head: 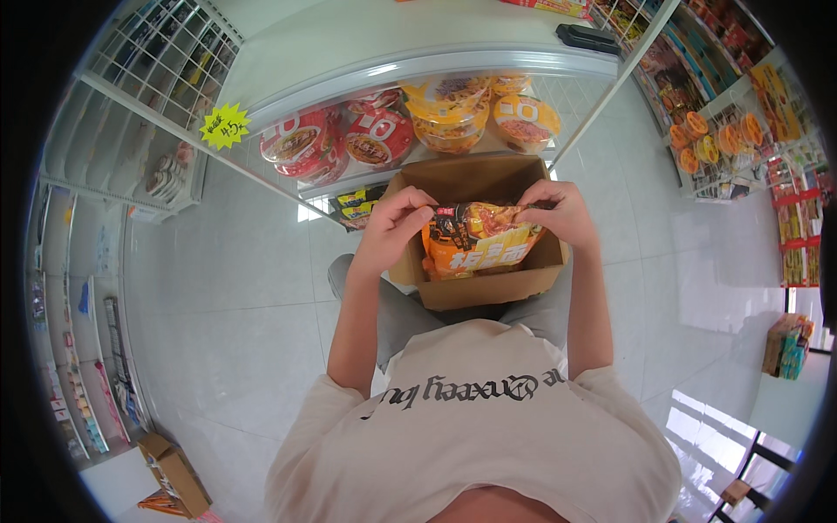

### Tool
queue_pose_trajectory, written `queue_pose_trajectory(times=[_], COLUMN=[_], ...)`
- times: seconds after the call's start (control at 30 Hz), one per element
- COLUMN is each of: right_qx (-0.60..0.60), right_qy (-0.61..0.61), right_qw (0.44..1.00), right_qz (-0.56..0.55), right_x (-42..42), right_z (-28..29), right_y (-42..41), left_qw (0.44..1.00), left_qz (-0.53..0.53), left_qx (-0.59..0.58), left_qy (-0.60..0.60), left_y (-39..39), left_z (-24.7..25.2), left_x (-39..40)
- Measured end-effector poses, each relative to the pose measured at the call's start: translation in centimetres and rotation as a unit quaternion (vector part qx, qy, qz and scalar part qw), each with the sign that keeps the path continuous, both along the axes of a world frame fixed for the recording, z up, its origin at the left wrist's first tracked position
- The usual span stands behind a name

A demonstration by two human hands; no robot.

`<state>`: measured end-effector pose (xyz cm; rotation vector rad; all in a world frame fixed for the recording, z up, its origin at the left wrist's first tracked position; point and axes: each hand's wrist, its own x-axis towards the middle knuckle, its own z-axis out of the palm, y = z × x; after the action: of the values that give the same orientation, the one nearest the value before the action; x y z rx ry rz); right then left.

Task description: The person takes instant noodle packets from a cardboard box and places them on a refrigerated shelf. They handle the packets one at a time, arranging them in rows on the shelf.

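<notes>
An orange and black noodle packet (480, 242) is stretched between my two hands over an open cardboard box (494, 291). My left hand (400, 222) pinches its upper left corner, and my right hand (556, 212) grips the upper right corner. The box rests at my lap, between my knees. What lies under the packet inside the box is mostly hidden. Just beyond the box, a shelf holds red instant noodle bowls (379, 137) and stacked yellow noodle bowls (451, 118).
A white shelf board (392, 33) with a black object (588, 38) on it spans the front. Wire side panels (163, 59) flank it. Stocked shelves stand at both sides, and another cardboard box (173, 474) is at lower left.
</notes>
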<state>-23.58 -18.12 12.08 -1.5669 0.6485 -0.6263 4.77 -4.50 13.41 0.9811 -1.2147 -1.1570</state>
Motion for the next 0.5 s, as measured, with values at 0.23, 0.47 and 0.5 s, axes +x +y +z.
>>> queue_pose_trajectory(times=[0.23,0.47,0.5], right_qx=[0.215,0.137,0.132], right_qy=[-0.23,-0.006,0.021], right_qw=[0.947,0.971,0.969], right_qz=[-0.063,-0.197,-0.208], right_x=[3.4,4.1,3.9], right_z=[-5.5,-4.5,-4.4], right_y=[4.1,4.6,4.1], left_qw=[0.965,0.955,0.955], left_qz=[0.089,0.187,0.209], left_qx=[0.008,-0.024,-0.028], left_qy=[0.247,0.229,0.207], left_y=[-0.7,-1.6,-1.8], left_z=[0.1,0.3,0.8], left_x=[-1.7,-2.3,-2.8])
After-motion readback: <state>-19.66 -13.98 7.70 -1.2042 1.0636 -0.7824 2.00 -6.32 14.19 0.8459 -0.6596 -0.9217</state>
